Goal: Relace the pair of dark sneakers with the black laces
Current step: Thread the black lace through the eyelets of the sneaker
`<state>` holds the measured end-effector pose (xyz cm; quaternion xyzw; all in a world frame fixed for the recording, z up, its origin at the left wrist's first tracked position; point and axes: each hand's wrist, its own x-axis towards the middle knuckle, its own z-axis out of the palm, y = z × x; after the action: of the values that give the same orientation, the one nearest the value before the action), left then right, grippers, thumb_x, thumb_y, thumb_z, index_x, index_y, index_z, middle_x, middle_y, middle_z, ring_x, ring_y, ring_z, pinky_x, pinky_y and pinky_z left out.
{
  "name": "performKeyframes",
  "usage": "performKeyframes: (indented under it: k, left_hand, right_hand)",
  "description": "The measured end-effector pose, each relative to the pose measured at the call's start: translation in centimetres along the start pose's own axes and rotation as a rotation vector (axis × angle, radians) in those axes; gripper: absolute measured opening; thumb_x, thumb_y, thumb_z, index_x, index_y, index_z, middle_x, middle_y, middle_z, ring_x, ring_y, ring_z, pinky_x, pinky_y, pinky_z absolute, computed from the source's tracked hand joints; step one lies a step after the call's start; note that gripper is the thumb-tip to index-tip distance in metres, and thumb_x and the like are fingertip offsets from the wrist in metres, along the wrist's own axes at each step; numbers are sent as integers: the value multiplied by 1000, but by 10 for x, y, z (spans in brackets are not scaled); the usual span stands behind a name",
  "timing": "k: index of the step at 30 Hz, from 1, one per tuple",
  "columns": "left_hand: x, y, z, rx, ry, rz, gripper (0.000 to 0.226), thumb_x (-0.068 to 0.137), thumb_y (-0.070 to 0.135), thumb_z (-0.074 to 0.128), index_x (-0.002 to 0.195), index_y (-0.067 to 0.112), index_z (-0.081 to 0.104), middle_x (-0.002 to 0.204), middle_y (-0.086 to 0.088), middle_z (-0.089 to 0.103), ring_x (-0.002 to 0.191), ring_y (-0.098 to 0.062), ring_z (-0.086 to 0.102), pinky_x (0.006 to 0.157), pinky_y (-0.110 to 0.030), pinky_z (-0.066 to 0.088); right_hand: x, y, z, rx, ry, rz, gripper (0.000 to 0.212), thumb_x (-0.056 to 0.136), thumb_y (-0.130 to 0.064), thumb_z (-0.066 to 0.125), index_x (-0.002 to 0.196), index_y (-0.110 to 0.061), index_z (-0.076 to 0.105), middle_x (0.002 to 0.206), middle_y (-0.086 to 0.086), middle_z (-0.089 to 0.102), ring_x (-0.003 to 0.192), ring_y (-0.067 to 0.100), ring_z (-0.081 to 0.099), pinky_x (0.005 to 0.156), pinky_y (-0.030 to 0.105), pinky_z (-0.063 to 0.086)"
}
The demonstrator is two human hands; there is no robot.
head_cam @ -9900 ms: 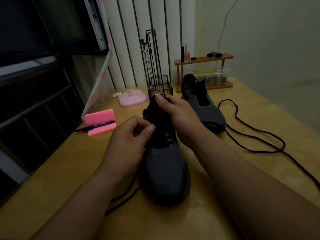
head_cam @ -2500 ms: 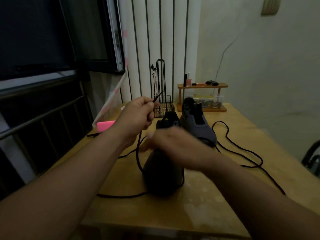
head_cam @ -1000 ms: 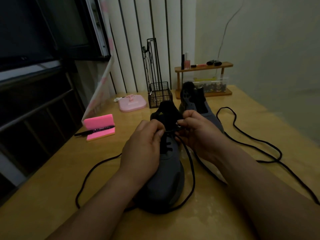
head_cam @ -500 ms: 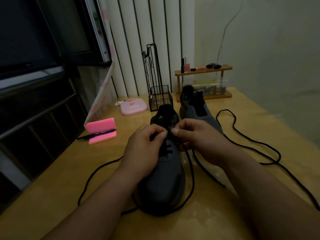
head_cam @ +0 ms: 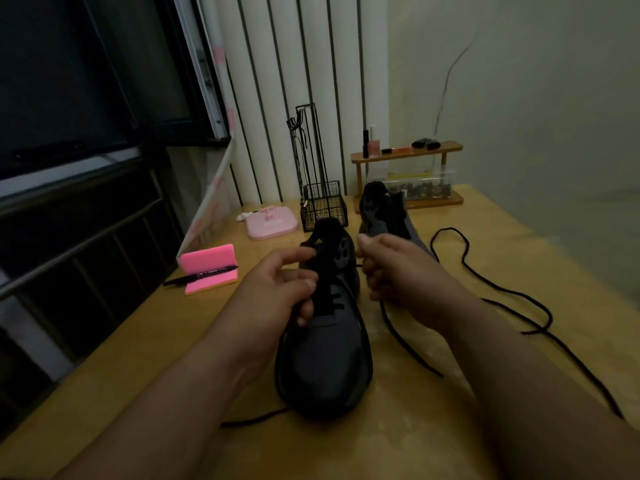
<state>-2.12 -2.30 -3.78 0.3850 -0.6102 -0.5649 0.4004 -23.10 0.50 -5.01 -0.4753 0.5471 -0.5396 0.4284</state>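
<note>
- My left hand (head_cam: 277, 292) lies against the left side of the near sneaker (head_cam: 329, 362); its fingers are curled and closed on the black lace (head_cam: 252, 418), thumb up by the padded collar
- My right hand (head_cam: 398, 268) is curled too, gripping the lace's other end just right of the tongue; a thin round strand hangs from it onto the table (head_cam: 104, 375)
- The near sneaker stands toe towards me; it has a smooth, matte grey upper and a rounded toe; the cord loops loosely round that toe
- The far sneaker (head_cam: 384, 216) stands behind my right hand, tongue upright
- A loose lace (head_cam: 505, 292) snakes over the glossy yellow wood to the right
- To the left, a pink foam block (head_cam: 207, 259) holds a marker (head_cam: 207, 271); behind the sneakers are a black wire basket (head_cam: 325, 206) and a small wooden shelf (head_cam: 408, 154)
</note>
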Motion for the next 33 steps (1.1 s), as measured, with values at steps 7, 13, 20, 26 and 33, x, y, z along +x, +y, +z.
performKeyframes:
  k: [7, 13, 20, 26, 33]
  left_hand:
    - [-36, -17, -10, 427, 116, 46, 23, 100, 22, 69, 114, 38, 64, 102, 7, 66, 74, -3, 68, 59, -20, 52]
    - [-49, -9, -19, 507, 54, -111, 19, 105, 13, 57, 88, 8, 59, 62, -3, 65, 54, -17, 61, 53, -29, 48]
    - [-61, -1, -3, 292, -8, -249, 16, 109, 17, 53, 96, 11, 59, 68, -4, 68, 55, -16, 62, 51, -26, 47]
    - [-98, -26, -2, 613, 25, -183, 31, 105, 43, 58, 94, 14, 62, 83, -6, 75, 73, -18, 74, 64, -30, 54]
    - [-82, -29, -6, 217, 214, -296, 31, 113, 28, 42, 93, 12, 60, 57, -5, 59, 53, -24, 65, 51, -30, 46]
  right_hand:
    - [3, 11, 7, -554, -29, -229, 14, 103, -31, 63, 99, -17, 63, 94, 2, 65, 83, 14, 61, 75, 35, 52]
    - [4, 6, 11, -461, 110, -221, 22, 103, -23, 58, 97, -5, 67, 94, 13, 69, 81, 26, 63, 71, 43, 52]
    - [3, 12, 12, -243, 37, -142, 17, 104, -20, 56, 92, -10, 62, 88, 8, 67, 78, 20, 61, 76, 41, 52]
    - [0, 13, 18, -310, -10, -112, 26, 105, -27, 54, 95, -4, 61, 87, 17, 62, 79, 27, 59, 72, 44, 50]
    - [-3, 15, 21, -173, -65, -57, 22, 106, -18, 49, 91, -6, 59, 83, 14, 61, 74, 28, 60, 71, 44, 52]
